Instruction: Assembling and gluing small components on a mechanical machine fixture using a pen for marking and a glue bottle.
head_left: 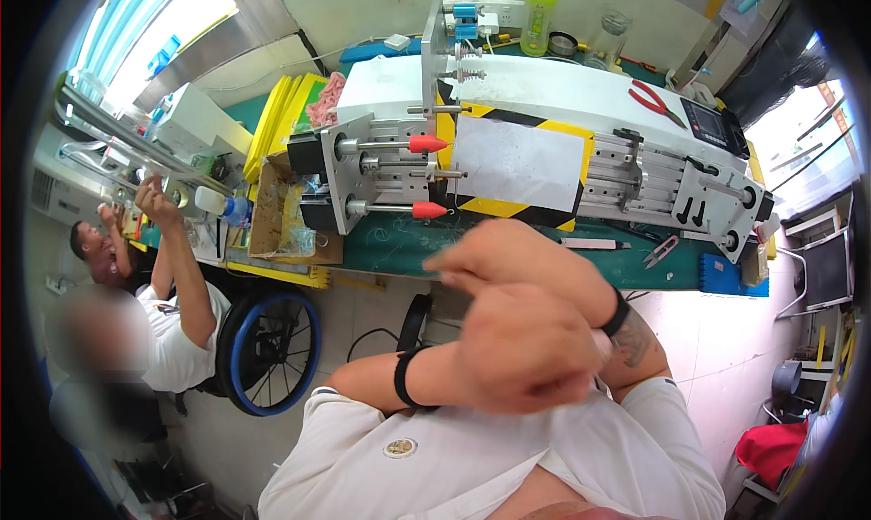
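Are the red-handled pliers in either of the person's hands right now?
No, the red-handled pliers lie on top of the white machine, far from both hands, which are crossed near the chest holding nothing visible.

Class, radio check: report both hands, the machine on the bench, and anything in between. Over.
Left hand fisted, right hand crossed behind it, both empty, close to chest. Machine untouched, red-tipped rods facing out. Nothing between. Over.

Left hand (526,348) overlapping the blurring right hand (508,261), hiding its palm; co-worker's head (95,334) appearing smeared; red bundle (771,452) fading into the dark rim.
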Action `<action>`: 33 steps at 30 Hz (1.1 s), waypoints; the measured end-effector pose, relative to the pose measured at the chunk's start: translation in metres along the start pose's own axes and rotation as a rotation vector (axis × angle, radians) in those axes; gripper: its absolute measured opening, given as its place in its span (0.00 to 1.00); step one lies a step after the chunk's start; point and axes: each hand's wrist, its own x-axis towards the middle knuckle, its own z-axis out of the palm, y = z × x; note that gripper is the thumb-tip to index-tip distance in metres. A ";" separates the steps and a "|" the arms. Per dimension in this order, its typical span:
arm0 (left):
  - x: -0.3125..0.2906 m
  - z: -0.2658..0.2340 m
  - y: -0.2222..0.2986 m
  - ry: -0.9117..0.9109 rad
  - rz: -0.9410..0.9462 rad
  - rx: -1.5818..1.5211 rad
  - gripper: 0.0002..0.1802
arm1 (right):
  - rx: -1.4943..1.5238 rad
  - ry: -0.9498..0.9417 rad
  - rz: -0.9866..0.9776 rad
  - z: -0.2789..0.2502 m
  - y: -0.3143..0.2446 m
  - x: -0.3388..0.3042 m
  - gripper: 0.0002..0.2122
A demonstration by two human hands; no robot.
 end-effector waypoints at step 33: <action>-0.008 0.218 -0.131 -0.669 -0.175 0.119 0.22 | -0.641 1.533 1.047 -0.069 0.160 -0.569 0.02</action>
